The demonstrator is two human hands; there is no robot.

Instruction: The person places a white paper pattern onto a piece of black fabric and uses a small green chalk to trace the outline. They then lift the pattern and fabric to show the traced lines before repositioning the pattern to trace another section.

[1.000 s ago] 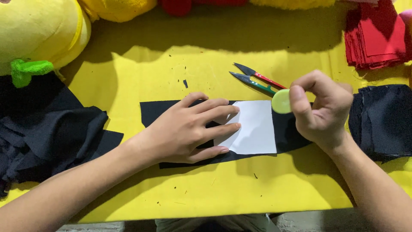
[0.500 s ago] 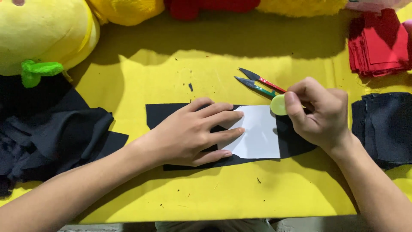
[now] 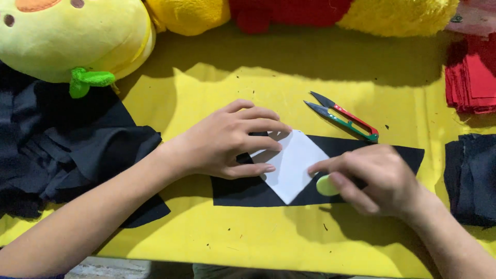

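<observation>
Red-handled snips (image 3: 345,119) beside black fabric strip (image 3: 382,147)

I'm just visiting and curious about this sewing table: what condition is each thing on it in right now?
White paper template: flat on the black strip, turned corner-up like a diamond.
Black fabric strip: spread flat.
Left hand: pressing the template down.
Right hand: pinching a pale green chalk disc at the template's edge.
Thread snips: lying untouched, blades apart.
Red fabric pieces: stacked.
Dark fabric pile: crumpled.
</observation>
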